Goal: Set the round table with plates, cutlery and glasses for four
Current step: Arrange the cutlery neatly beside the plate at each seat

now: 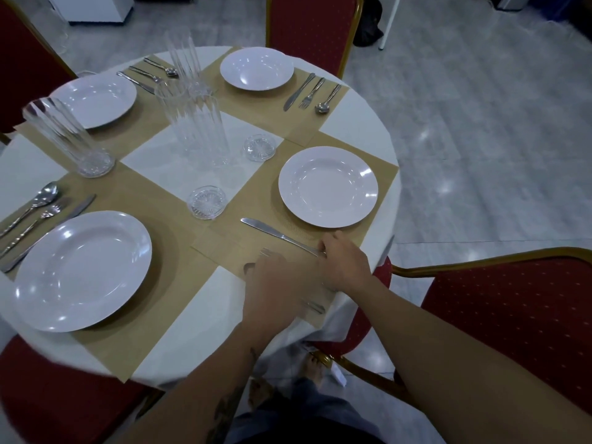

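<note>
On the near right placemat (381, 174) lies a white plate (328, 186). A knife (272, 232) lies beside it, and my right hand (346, 264) pinches the end of its handle. My left hand (275, 283), blurred, lies over a fork (265, 251) and a spoon (249, 268), fingers curled down on them. Only the tines, the spoon bowl and the handle ends (315, 307) show. The other three places each have a plate (81, 270) (94, 100) (256, 68) with a knife, fork and spoon. Tall ribbed glasses (67, 136) (195, 123) (184, 59) stand on the round table (362, 113).
Two low round glass dishes (259, 147) (206, 201) sit near the table's middle. Red chairs with gold frames stand round the table: one at my right (512, 315), one at the far side (310, 27), one at the left (22, 59), one at the near left (48, 395).
</note>
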`<action>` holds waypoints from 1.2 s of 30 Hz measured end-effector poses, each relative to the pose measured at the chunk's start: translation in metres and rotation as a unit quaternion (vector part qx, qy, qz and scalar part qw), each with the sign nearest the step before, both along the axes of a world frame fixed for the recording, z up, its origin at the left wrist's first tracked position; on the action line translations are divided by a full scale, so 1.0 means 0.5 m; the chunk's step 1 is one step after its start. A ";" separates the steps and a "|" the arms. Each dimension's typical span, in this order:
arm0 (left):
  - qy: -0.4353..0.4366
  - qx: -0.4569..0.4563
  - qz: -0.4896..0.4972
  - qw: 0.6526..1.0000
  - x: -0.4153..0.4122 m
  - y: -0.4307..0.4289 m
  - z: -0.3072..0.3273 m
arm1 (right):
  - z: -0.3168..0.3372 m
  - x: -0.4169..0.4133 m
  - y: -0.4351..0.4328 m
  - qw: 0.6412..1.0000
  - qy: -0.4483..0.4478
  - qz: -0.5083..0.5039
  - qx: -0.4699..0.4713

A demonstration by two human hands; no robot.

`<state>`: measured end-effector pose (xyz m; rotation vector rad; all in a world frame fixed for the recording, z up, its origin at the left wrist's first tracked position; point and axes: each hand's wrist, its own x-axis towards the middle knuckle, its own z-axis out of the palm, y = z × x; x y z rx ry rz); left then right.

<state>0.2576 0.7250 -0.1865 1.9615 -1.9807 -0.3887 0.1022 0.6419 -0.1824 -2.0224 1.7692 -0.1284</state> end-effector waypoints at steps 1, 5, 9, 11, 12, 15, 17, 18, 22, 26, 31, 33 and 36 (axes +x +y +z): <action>-0.007 0.003 -0.002 1.000 -0.002 -0.008 0.005 | -0.001 0.004 0.003 1.000 0.004 0.000 -0.007; -0.032 0.007 -0.003 0.999 -0.001 -0.033 0.012 | -0.008 -0.004 0.009 1.000 0.008 -0.025 0.004; -0.050 0.024 -0.007 0.998 0.007 -0.047 0.015 | -0.016 -0.044 0.023 0.999 0.003 -0.036 0.013; -0.058 0.025 -0.015 0.998 0.012 -0.050 0.013 | -0.018 -0.060 0.031 0.999 0.005 -0.035 0.019; -0.064 0.021 -0.020 0.998 0.012 -0.052 0.011 | -0.017 -0.066 0.034 0.999 0.003 -0.036 0.017; -0.090 0.021 -0.031 0.995 0.011 -0.063 0.004 | -0.015 -0.072 0.040 0.999 0.003 -0.034 0.013; -0.106 0.032 -0.045 0.993 0.011 -0.072 0.004 | -0.014 -0.070 0.044 1.000 0.003 -0.027 0.008; -0.113 0.039 -0.052 0.991 0.012 -0.076 0.006 | -0.013 -0.068 0.046 1.000 0.003 -0.022 0.005; -0.126 0.068 -0.067 0.987 0.021 -0.079 0.011 | -0.013 -0.058 0.053 1.000 0.002 -0.015 -0.006; -0.118 0.095 -0.078 0.985 0.024 -0.075 0.015 | -0.012 -0.058 0.057 1.000 0.005 -0.020 -0.004; -0.089 0.115 -0.088 0.985 0.032 -0.077 0.019 | -0.006 -0.055 0.055 0.999 0.017 -0.024 0.014; -0.066 0.116 -0.091 0.987 0.037 -0.078 0.020 | -0.003 -0.053 0.055 0.999 0.022 -0.027 0.022; -0.030 0.112 -0.085 0.990 0.045 -0.080 0.031 | 0.002 -0.053 0.058 0.998 0.028 -0.044 0.029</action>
